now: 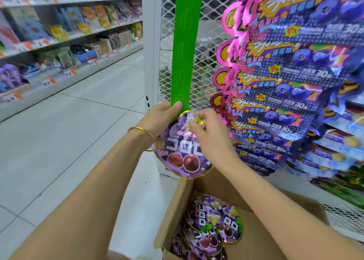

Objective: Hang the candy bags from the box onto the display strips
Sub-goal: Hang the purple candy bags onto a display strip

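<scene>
At bottom of green display strip (187, 52), left hand (162, 114) pinched it steady; right hand (210, 134) pinched grape candy bag (180, 155) top, presumably for hooking.

The floor (78, 121) is made of large pale tiles with thin dark joints. At the lower right is an open cardboard box (254, 238); its base is out of view. Purple candy bags (204, 214) lie in a loose heap on its bottom. A white post (151, 43) goes down to the floor just behind the box. Along the left, long shelves (78, 34) carry rows of packets (92, 17), with price tags (46, 82) on the front edges.
</scene>
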Available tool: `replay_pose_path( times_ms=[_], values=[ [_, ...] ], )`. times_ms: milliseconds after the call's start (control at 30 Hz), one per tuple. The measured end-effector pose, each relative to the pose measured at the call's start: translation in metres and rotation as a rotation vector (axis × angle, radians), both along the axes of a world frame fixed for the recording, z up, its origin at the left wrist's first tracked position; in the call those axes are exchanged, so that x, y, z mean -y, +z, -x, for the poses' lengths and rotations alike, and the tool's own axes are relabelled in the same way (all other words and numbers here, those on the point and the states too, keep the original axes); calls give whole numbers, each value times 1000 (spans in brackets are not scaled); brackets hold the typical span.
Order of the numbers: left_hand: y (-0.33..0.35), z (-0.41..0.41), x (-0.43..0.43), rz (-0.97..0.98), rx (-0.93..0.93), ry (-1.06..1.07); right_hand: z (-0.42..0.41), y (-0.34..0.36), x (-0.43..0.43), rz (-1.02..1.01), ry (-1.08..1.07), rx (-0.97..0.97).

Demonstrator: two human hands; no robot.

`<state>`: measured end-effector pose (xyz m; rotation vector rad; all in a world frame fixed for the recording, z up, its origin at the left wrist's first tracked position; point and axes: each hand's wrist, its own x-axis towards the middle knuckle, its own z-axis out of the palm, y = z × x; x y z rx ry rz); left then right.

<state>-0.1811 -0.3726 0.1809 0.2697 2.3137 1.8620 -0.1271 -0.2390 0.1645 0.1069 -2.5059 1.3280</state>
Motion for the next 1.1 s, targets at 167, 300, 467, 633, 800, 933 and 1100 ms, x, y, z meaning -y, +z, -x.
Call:
replay_pose_path(
  times_ms=[167,300,467,633,800,933,1100],
  values=[
    [4,-3,-1,31,5,22,6,2,2,-23,-41,-21],
    [11,-7,-1,-3,-47,20,9,5,2,-88,-91,-58],
    [9,-6,-7,-16,-79,36,7,10,3,-237,-176,-78],
    [11,-8,-14,-9,-120,74,8,10,3,-232,-225,-53],
    [8,-4,-14,-11,-47,108,9,7,1,-227,-218,-43],
    [7,-3,-14,19,-32,151,9,6,0,-222,-226,-33],
    [6,-5,-12,35,-14,156,6,-5,1,-238,-215,1]
  ],
)
